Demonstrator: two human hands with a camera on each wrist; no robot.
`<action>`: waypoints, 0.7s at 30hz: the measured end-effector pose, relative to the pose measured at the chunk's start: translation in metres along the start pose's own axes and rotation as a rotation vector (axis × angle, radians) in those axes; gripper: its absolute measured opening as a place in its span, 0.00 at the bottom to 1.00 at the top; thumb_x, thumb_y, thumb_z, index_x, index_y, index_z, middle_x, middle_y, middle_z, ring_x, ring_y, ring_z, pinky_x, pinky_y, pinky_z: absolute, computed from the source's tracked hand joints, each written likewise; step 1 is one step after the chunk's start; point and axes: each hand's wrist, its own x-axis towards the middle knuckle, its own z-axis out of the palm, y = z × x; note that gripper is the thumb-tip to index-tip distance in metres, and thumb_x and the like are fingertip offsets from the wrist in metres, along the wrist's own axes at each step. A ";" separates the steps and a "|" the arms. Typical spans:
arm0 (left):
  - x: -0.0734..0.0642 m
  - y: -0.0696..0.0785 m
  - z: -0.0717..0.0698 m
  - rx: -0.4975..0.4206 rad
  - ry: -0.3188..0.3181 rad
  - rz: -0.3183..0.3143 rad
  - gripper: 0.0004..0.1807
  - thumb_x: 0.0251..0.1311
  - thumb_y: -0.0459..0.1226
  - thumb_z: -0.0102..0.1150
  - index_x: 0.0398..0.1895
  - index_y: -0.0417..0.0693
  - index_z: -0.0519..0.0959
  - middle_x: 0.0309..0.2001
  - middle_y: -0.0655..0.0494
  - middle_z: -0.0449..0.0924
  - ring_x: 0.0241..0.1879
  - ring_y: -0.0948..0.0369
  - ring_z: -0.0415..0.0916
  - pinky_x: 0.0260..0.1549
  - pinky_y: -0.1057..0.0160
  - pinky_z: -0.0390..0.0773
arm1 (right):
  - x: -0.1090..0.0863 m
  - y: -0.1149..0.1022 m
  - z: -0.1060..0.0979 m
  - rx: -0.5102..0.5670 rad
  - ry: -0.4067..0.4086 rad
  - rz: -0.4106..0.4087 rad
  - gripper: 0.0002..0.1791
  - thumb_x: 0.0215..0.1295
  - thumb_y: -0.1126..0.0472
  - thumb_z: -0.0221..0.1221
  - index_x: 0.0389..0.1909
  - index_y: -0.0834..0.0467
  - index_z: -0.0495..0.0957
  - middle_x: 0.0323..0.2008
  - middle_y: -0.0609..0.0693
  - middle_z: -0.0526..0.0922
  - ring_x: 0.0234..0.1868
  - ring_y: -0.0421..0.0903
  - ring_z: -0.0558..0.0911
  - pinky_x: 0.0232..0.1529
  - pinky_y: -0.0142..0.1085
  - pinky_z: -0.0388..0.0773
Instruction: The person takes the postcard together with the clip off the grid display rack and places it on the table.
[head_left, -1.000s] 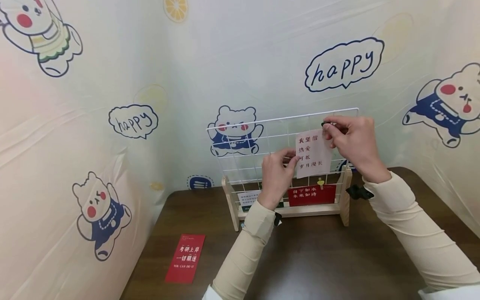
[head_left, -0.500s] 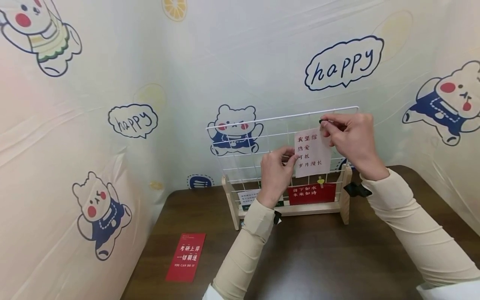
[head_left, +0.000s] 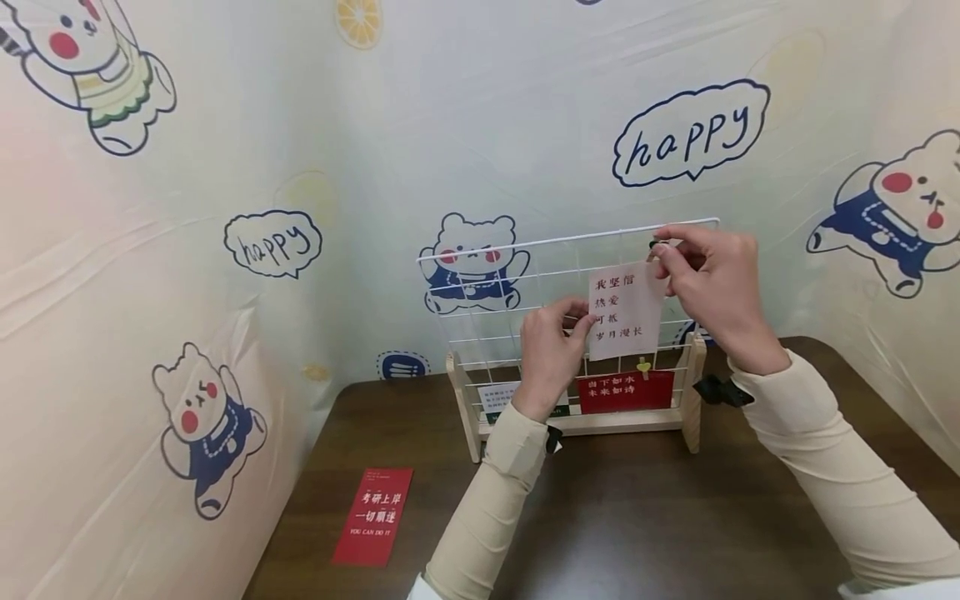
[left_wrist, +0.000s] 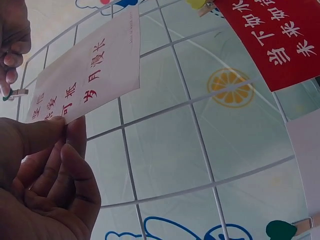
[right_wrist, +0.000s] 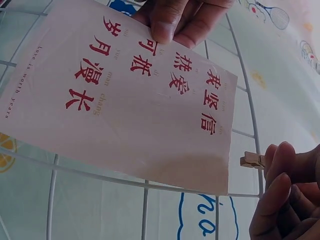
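My left hand point(head_left: 552, 354) pinches the left edge of a pale pink card point(head_left: 626, 312) with red Chinese lettering, holding it in front of a white wire grid point(head_left: 570, 242). Beside the card's upper right corner, my right hand point(head_left: 716, 283) pinches a small wooden clothespin point(right_wrist: 252, 160) between thumb and fingers. A dark green piece on the clothespin point(left_wrist: 19, 92) shows in the left wrist view. In the right wrist view the clothespin's tip lies slightly apart from the card's edge, near a grid wire.
A red card point(head_left: 626, 393) hangs low on the grid under a yellow-green heart clothespin point(head_left: 642, 367). Left of it is a white and green card point(head_left: 497, 398), partly behind my left arm. Wooden feet point(head_left: 693, 400) carry the grid. A red bookmark point(head_left: 372, 517) lies on the brown table point(head_left: 600, 517).
The right hand and clothespin have shifted slightly right, away from the card's corner. The left hand keeps hold of the card in nearly the same place. The head view has tilted slightly.
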 end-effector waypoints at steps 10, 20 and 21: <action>-0.009 0.000 -0.007 0.010 -0.022 -0.017 0.08 0.67 0.36 0.68 0.46 0.43 0.88 0.40 0.51 0.92 0.36 0.60 0.89 0.37 0.72 0.82 | -0.011 0.004 -0.002 0.027 -0.012 0.045 0.08 0.73 0.66 0.61 0.46 0.63 0.87 0.24 0.54 0.85 0.15 0.34 0.76 0.22 0.22 0.75; -0.017 -0.005 -0.020 -0.029 -0.031 -0.069 0.08 0.69 0.35 0.66 0.47 0.43 0.88 0.40 0.51 0.91 0.35 0.61 0.87 0.34 0.72 0.81 | -0.023 0.005 0.003 0.021 -0.032 0.077 0.09 0.73 0.65 0.62 0.47 0.63 0.87 0.26 0.61 0.87 0.16 0.34 0.77 0.23 0.22 0.75; -0.019 -0.005 -0.021 -0.029 -0.033 -0.073 0.09 0.69 0.35 0.66 0.48 0.43 0.88 0.40 0.51 0.91 0.35 0.61 0.87 0.34 0.73 0.81 | -0.024 0.005 0.004 0.018 -0.033 0.076 0.09 0.73 0.65 0.62 0.48 0.63 0.87 0.26 0.61 0.87 0.16 0.34 0.77 0.22 0.22 0.75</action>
